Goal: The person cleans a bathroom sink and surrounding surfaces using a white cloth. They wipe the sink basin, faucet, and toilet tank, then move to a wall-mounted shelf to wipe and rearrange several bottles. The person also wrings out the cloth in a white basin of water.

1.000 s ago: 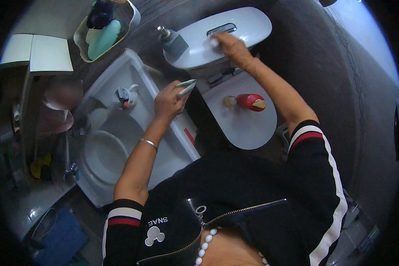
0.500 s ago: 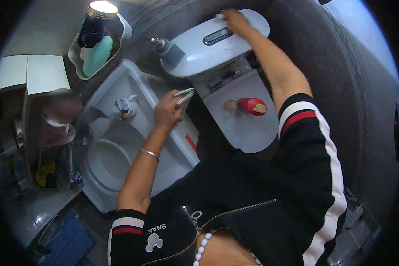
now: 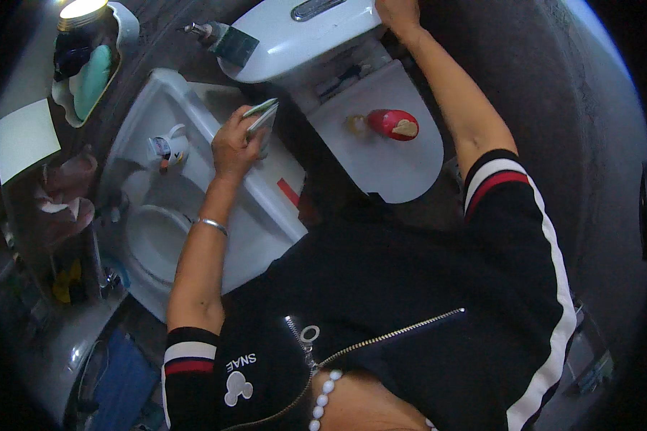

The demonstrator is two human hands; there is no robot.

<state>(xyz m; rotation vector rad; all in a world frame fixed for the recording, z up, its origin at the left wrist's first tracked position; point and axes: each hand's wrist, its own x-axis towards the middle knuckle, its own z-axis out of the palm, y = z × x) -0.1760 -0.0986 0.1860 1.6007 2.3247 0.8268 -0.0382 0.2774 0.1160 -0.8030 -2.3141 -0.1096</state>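
Sink (image 3: 194,237) on the left, toilet tank lid (image 3: 295,39) behind and to its right, toilet seat lid (image 3: 388,154) in front of the tank, bottle (image 3: 394,124) lying on the seat lid, soap dispenser (image 3: 219,39) left of the tank, wall basket (image 3: 86,72) behind the sink

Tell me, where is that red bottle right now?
In the head view, the red bottle lies on its side on the closed white toilet lid, below the cistern and to the right of the person's left hand.
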